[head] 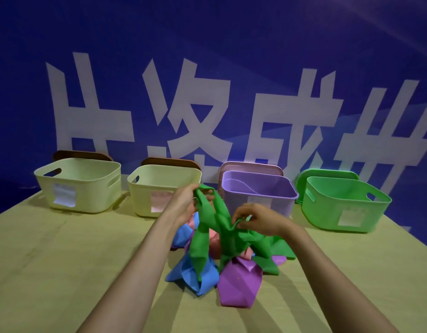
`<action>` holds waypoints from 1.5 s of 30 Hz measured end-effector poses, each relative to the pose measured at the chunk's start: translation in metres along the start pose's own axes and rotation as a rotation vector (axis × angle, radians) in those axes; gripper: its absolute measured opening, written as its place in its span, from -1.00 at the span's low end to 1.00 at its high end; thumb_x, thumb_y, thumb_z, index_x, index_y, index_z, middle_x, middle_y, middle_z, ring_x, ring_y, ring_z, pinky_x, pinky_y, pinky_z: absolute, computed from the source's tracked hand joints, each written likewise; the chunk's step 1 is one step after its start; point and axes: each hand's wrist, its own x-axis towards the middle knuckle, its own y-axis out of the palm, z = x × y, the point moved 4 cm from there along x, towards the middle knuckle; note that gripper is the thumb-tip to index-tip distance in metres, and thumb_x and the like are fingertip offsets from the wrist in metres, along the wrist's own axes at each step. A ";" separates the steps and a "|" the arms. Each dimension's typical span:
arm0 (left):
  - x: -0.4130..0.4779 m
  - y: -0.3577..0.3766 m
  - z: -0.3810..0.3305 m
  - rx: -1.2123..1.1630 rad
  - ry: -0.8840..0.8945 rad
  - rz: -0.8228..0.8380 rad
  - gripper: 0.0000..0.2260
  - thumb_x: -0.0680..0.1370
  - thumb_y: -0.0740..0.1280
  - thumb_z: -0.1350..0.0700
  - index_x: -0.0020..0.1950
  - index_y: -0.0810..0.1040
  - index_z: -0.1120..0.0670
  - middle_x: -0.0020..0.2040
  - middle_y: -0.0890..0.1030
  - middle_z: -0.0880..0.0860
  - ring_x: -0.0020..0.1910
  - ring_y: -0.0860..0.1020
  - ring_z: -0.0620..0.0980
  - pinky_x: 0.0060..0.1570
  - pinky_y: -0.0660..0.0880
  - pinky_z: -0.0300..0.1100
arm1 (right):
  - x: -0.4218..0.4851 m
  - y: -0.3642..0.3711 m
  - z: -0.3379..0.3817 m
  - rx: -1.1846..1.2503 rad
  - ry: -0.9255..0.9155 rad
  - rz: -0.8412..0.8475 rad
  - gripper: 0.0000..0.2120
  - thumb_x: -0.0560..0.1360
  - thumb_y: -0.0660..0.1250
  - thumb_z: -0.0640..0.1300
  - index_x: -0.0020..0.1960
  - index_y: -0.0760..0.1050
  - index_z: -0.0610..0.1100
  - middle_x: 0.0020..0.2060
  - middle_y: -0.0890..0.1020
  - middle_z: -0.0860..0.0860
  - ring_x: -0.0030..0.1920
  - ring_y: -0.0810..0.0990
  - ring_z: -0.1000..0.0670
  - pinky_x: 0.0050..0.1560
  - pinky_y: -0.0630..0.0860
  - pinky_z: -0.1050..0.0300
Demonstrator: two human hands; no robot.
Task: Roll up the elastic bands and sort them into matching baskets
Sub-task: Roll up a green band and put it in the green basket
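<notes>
A tangled heap of elastic bands lies mid-table. My left hand grips the upper end of a green band, lifted above the heap. My right hand pinches another fold of the same green band lower down. Beneath it lie a blue band, a purple band and a pink band, partly hidden. Behind the heap stands a row of baskets: two pale yellow baskets, a purple basket and a green basket.
The wooden table runs to the blue wall with white lettering. Each basket carries a pale label on its front, and lids lean behind them. The purple basket shows a thin band inside.
</notes>
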 end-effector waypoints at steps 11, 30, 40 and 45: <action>-0.018 0.031 -0.011 -0.150 0.156 0.263 -0.87 0.51 0.33 0.25 -0.23 0.48 0.13 -0.35 0.59 0.07 -0.31 0.60 -0.02 -0.10 0.55 -0.06 | 0.006 0.009 -0.013 0.213 0.331 -0.051 -0.63 0.46 0.35 0.19 -0.03 0.54 -0.13 -0.15 0.62 -0.02 -0.16 0.53 0.03 -0.14 0.44 0.15; -0.009 0.041 0.018 0.728 0.278 0.193 -0.77 0.48 0.42 0.23 0.12 0.62 0.22 -0.17 0.64 0.02 -0.48 0.46 -0.35 -0.41 0.33 -0.44 | 0.018 -0.068 0.043 0.858 0.083 -0.552 -0.77 0.65 0.10 -0.15 0.02 0.54 -0.13 -0.20 0.60 -0.06 -0.20 0.58 0.02 -0.21 0.54 0.21; -0.001 0.032 -0.006 -0.229 0.083 0.080 -0.89 0.55 0.26 0.33 -0.12 0.54 0.20 -0.48 0.56 0.03 -0.55 0.50 -0.15 -0.52 0.46 -0.34 | 0.008 -0.016 0.003 0.921 0.325 -0.032 -0.66 0.55 0.28 -0.28 0.32 0.41 -0.22 0.16 0.60 -0.21 0.06 0.61 -0.16 0.25 0.46 -0.10; 0.001 0.023 0.002 0.005 0.074 0.098 -0.95 0.53 0.33 0.28 -0.11 0.57 0.19 -0.40 0.61 0.01 -0.54 0.42 -0.16 -0.52 0.39 -0.37 | 0.013 -0.037 0.008 0.936 0.242 -0.519 -0.85 0.58 0.19 -0.32 0.07 0.51 -0.23 -0.01 0.62 -0.17 -0.10 0.62 -0.06 0.05 0.56 -0.01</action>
